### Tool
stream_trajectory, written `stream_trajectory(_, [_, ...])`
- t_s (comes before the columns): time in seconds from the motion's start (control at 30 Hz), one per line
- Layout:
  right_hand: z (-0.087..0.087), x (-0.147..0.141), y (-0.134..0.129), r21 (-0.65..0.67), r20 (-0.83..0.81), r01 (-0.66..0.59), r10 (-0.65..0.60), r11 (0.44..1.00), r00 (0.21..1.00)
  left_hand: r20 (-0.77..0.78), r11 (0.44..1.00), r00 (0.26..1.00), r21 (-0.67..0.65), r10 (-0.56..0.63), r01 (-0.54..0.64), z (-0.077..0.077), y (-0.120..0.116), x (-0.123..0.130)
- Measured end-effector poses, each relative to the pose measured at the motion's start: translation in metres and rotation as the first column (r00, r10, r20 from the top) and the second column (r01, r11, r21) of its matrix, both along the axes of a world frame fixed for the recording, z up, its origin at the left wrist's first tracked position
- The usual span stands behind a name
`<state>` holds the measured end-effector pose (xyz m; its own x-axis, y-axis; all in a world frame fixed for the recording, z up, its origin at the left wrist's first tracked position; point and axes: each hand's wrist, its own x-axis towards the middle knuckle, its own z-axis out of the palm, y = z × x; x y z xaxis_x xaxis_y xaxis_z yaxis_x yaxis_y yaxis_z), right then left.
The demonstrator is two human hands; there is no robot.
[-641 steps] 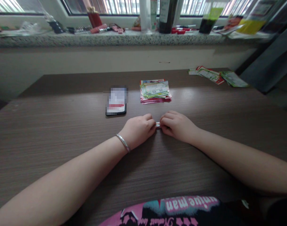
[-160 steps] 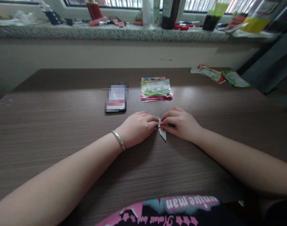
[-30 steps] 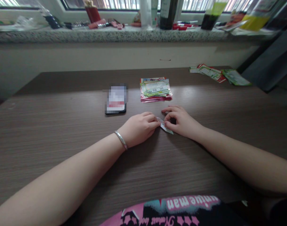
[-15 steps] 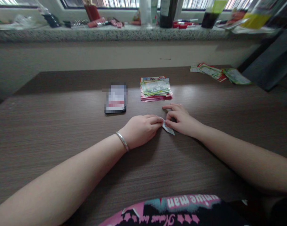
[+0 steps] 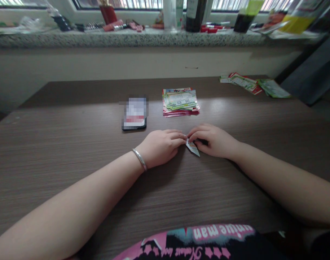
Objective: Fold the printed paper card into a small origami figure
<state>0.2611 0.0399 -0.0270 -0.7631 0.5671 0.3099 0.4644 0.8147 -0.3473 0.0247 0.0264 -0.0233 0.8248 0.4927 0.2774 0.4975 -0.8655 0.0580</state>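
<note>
A small folded paper piece (image 5: 193,148), pale with printed marks, lies on the brown wooden table (image 5: 73,144) between my hands. My left hand (image 5: 165,147), with a silver bangle at the wrist, has its fingers closed on the paper's upper left end. My right hand (image 5: 212,140) touches the same end with its fingertips; its thumb is bent beneath and apart from the index finger. Beyond the hands sits a stack of printed cards (image 5: 180,100), green on top and red below.
A phone (image 5: 134,113) with a blurred screen lies left of the stack. More printed papers (image 5: 246,83) are at the far right corner. Behind, a granite sill (image 5: 143,39) holds bottles, a red container (image 5: 108,14), pens and other small items.
My right hand's fingers have come down and inward to the paper's top end, meeting the left fingertips. The view has shifted slightly.
</note>
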Motion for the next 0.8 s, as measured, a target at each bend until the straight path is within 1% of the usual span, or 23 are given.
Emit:
stream_trajectory(0.13, [0.004, 0.002, -0.002, 0.128, 0.106, -0.041, 0.027, 0.991, 0.994, 0.032, 0.998, 0.999, 0.052, 0.018, -0.020, -0.002, 0.002, 0.000])
stream_trajectory(0.27, [0.007, -0.001, -0.009, 0.270, 0.204, -0.051, -0.005, 0.961, 0.979, 0.051, 0.995, 0.997, 0.076, 0.059, -0.063, 0.000, 0.004, -0.001])
stream_trajectory(0.37, [0.011, -0.005, -0.015, 0.393, 0.295, -0.074, -0.050, 0.917, 0.954, 0.053, 0.994, 0.996, 0.086, 0.067, -0.071, 0.001, 0.004, -0.001])
stream_trajectory(0.47, [0.014, -0.007, -0.018, 0.467, 0.365, -0.148, -0.037, 0.872, 0.930, 0.049, 0.993, 0.996, 0.085, 0.076, -0.080, 0.002, 0.003, 0.001])
stream_trajectory(0.53, [0.015, -0.008, -0.018, 0.506, 0.374, -0.173, -0.034, 0.845, 0.927, 0.051, 0.992, 0.994, 0.086, 0.092, -0.096, 0.002, 0.003, 0.002])
stream_trajectory(0.67, [0.014, -0.009, -0.016, 0.565, 0.346, -0.158, -0.058, 0.810, 0.936, 0.060, 0.990, 0.992, 0.072, 0.113, -0.117, 0.002, 0.004, 0.001])
stream_trajectory(0.8, [0.011, -0.009, -0.014, 0.595, 0.340, -0.193, -0.026, 0.780, 0.940, 0.045, 0.994, 0.993, 0.013, 0.105, -0.105, 0.002, 0.006, 0.000])
